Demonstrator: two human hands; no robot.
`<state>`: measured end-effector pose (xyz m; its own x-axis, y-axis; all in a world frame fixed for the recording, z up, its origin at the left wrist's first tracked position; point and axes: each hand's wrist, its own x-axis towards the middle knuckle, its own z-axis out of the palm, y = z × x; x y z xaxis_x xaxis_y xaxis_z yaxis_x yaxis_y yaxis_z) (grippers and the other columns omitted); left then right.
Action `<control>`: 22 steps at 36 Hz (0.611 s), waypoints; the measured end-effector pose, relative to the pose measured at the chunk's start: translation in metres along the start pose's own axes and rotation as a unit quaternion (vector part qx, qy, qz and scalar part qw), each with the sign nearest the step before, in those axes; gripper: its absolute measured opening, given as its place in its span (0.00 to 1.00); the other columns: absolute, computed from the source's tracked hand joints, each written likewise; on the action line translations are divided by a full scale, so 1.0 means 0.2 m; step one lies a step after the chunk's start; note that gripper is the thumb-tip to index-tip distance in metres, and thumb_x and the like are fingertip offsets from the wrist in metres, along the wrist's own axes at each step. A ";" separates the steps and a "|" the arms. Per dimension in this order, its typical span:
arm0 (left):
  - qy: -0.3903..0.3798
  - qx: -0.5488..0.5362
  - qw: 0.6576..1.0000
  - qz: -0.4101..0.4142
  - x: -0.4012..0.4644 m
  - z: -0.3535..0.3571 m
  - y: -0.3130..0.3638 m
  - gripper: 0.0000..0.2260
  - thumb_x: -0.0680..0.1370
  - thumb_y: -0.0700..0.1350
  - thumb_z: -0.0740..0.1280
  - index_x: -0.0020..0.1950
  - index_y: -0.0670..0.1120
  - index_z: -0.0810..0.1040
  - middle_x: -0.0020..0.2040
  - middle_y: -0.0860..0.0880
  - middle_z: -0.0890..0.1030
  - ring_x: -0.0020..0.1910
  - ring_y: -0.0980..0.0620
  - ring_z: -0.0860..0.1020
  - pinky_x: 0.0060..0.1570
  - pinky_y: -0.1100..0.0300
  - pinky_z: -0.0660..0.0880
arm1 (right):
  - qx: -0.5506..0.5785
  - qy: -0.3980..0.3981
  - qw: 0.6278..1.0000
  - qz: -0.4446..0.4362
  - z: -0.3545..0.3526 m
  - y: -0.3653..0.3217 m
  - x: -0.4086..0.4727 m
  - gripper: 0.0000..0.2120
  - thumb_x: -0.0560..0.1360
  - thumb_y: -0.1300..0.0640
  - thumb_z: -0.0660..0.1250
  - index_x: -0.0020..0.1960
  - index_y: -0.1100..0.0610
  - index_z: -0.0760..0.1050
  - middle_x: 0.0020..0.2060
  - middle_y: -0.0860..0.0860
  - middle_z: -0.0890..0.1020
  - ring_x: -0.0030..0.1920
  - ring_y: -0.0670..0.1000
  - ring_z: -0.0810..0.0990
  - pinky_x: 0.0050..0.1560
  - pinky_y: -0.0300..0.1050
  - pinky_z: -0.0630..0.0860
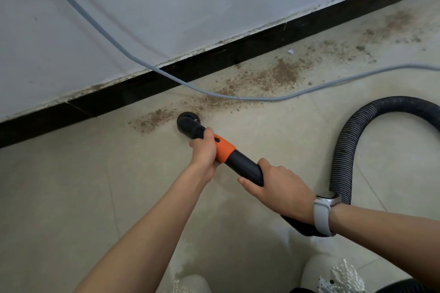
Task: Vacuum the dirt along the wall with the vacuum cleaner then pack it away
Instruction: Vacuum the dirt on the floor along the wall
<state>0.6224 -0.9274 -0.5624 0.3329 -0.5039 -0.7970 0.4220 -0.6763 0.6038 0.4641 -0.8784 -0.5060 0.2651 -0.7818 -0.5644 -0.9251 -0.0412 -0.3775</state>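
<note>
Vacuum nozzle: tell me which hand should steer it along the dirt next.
Left, probably. The left hand grips the wand right behind the nozzle, closest to the dirt. The right hand has its grip farther back, nearer the hose, suited to support.

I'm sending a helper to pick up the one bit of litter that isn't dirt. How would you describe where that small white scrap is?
Find the black skirting board along the foot of the wall. Just below it, on the floor to the right of where the grey cable crosses it, lies the white scrap. It is the only bright white fleck among the brown dirt.
</note>
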 end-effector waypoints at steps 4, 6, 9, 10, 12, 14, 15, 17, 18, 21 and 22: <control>-0.006 0.009 1.000 -0.001 -0.01 0.08 0.00 0.21 0.82 0.50 0.58 0.69 0.38 0.60 0.60 0.37 0.74 0.49 0.45 0.75 0.44 0.50 0.76 | 0.007 0.013 1.000 0.017 -0.01 0.04 -0.01 0.20 0.76 0.34 0.57 0.48 0.52 0.63 0.35 0.48 0.73 0.38 0.55 0.75 0.38 0.46 0.70; -0.007 0.018 1.000 0.002 -0.01 0.12 0.00 0.21 0.82 0.50 0.58 0.69 0.38 0.60 0.63 0.37 0.74 0.50 0.45 0.75 0.45 0.49 0.76 | 0.016 0.016 0.999 0.026 -0.02 0.06 -0.01 0.20 0.76 0.34 0.57 0.49 0.52 0.64 0.35 0.48 0.73 0.38 0.54 0.76 0.39 0.46 0.72; -0.015 0.029 0.999 0.003 -0.01 0.17 -0.01 0.22 0.82 0.50 0.58 0.70 0.39 0.60 0.63 0.37 0.74 0.50 0.45 0.75 0.42 0.50 0.76 | 0.022 0.021 0.999 0.043 -0.03 0.10 -0.02 0.20 0.76 0.34 0.57 0.49 0.52 0.64 0.34 0.47 0.72 0.38 0.54 0.76 0.40 0.46 0.73; -0.019 0.030 0.999 0.004 -0.01 0.19 -0.01 0.22 0.82 0.50 0.58 0.70 0.38 0.60 0.63 0.37 0.74 0.50 0.45 0.75 0.42 0.50 0.76 | 0.023 0.026 0.998 0.047 -0.03 0.11 -0.03 0.20 0.76 0.34 0.57 0.49 0.52 0.64 0.35 0.48 0.73 0.39 0.55 0.77 0.40 0.47 0.73; -0.027 0.031 0.999 0.006 -0.02 0.23 -0.01 0.22 0.82 0.50 0.58 0.70 0.38 0.60 0.63 0.37 0.74 0.52 0.44 0.76 0.44 0.50 0.76 | 0.023 0.038 0.998 0.055 -0.03 0.13 -0.04 0.20 0.76 0.34 0.57 0.49 0.52 0.64 0.36 0.49 0.75 0.41 0.56 0.78 0.41 0.47 0.74; -0.035 0.029 0.999 0.008 -0.03 0.27 -0.02 0.21 0.82 0.50 0.59 0.69 0.38 0.61 0.63 0.37 0.74 0.53 0.44 0.76 0.45 0.51 0.75 | 0.017 0.051 0.997 0.062 -0.04 0.15 -0.05 0.21 0.76 0.34 0.57 0.49 0.52 0.64 0.37 0.50 0.75 0.41 0.57 0.79 0.41 0.48 0.74; -0.038 0.026 0.999 0.008 -0.04 0.28 -0.02 0.21 0.82 0.50 0.59 0.69 0.38 0.61 0.62 0.37 0.74 0.52 0.44 0.76 0.45 0.51 0.75 | 0.015 0.055 0.996 0.065 -0.04 0.16 -0.05 0.21 0.76 0.34 0.57 0.49 0.52 0.64 0.37 0.50 0.75 0.41 0.57 0.78 0.40 0.48 0.73; -0.045 0.021 0.999 0.008 -0.05 0.30 -0.02 0.20 0.82 0.50 0.59 0.68 0.38 0.61 0.58 0.39 0.75 0.49 0.46 0.76 0.41 0.53 0.76 | 0.013 0.061 0.996 0.068 -0.04 0.18 -0.06 0.21 0.76 0.34 0.57 0.49 0.52 0.63 0.36 0.50 0.74 0.39 0.57 0.76 0.39 0.47 0.71; -0.048 0.019 0.999 0.008 -0.05 0.30 -0.03 0.20 0.82 0.50 0.59 0.68 0.39 0.61 0.56 0.40 0.75 0.47 0.47 0.76 0.38 0.54 0.75 | 0.013 0.061 0.996 0.068 -0.04 0.18 -0.06 0.20 0.76 0.34 0.57 0.49 0.52 0.63 0.36 0.49 0.74 0.39 0.56 0.75 0.39 0.47 0.71; -0.047 0.004 0.999 0.007 -0.05 0.28 -0.04 0.21 0.81 0.50 0.59 0.69 0.38 0.62 0.49 0.44 0.75 0.43 0.49 0.76 0.35 0.56 0.74 | 0.009 0.054 0.997 0.063 -0.03 0.18 -0.06 0.20 0.76 0.34 0.57 0.49 0.52 0.63 0.35 0.48 0.73 0.38 0.56 0.75 0.38 0.47 0.70; -0.042 -0.003 0.999 0.007 -0.05 0.27 -0.05 0.21 0.81 0.50 0.60 0.69 0.38 0.63 0.46 0.45 0.74 0.41 0.50 0.75 0.34 0.56 0.74 | 0.006 0.053 0.997 0.058 -0.02 0.17 -0.06 0.20 0.76 0.34 0.57 0.49 0.52 0.63 0.35 0.48 0.73 0.39 0.56 0.75 0.38 0.46 0.70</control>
<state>0.5702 -0.9447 -0.5608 0.2680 -0.5566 -0.7864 0.4232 -0.6653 0.6151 0.4280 -0.8724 -0.5083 0.1248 -0.8423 -0.5244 -0.9442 0.0615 -0.3236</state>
